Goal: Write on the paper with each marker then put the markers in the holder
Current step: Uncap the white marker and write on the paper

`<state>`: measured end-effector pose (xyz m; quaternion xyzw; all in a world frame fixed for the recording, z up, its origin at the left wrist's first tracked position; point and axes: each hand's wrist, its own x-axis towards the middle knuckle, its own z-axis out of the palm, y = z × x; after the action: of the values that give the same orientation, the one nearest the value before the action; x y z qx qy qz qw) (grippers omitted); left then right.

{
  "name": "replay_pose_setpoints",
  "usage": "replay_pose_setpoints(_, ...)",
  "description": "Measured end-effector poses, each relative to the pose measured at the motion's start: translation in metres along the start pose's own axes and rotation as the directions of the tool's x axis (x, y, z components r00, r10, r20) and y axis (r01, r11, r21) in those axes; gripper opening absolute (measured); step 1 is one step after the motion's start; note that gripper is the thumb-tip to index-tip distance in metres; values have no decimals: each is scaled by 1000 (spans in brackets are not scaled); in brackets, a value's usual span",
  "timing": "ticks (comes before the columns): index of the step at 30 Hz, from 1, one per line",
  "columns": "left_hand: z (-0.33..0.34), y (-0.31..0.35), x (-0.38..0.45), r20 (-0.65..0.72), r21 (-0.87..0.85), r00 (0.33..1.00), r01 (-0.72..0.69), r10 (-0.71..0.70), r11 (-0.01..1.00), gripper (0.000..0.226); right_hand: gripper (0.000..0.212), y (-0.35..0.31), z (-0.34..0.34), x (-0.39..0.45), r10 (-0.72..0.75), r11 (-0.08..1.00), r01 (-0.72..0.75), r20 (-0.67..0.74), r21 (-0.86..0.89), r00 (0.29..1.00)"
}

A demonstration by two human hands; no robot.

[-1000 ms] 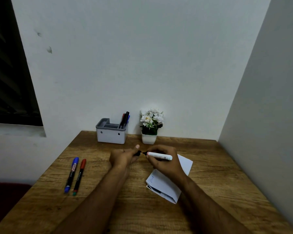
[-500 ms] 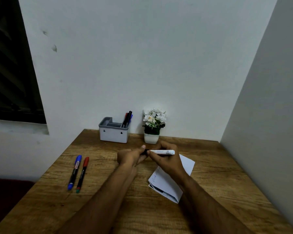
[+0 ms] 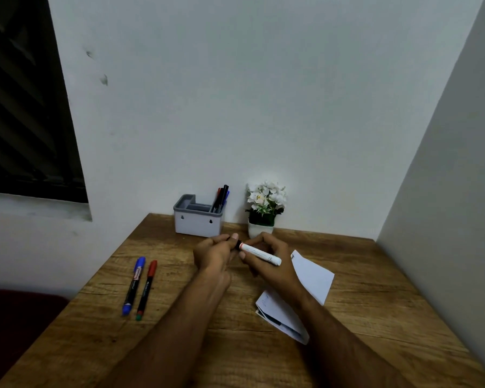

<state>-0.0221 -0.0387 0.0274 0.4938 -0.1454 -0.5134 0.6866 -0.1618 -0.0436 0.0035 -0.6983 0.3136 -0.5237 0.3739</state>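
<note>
White marker (image 3: 259, 252) gripped by right hand (image 3: 269, 256), its black cap end pinched by left hand (image 3: 214, 254), hands together above wooden table (image 3: 361, 289), folded paper (image 3: 311, 275) just right, near them

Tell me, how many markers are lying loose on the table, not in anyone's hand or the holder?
2: a blue-capped marker and a red-capped marker lie side by side on the table's left part. The paper or the arms might hide others.
</note>
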Motion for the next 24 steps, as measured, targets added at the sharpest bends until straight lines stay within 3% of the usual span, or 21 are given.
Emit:
replay_pose_setpoints(5,-22,22,17,-113,107,953,-270,282,957,18,9,8,4,2,91,995,-93,-46,-43,995)
replay_pose_setpoints(9,-26,33,14,-32,112,924,-376,382,920,26,25,13,23,13,97,977,-94,6,-193,995)
replay_pose_setpoints(13,-23,38,16,54,130,884,-466,463,875,28,16,12,45,29,66,968,-41,93,-249,993)
replay_pose_setpoints(18,-34,45,24,166,327,800,-597,577,733,20,22,5,64,60,-27,951,20,-18,-308,999)
replay_pose_setpoints(24,-26,78,49,270,410,703,-702,658,582,26,14,-3,84,109,-114,936,71,-106,-344,988)
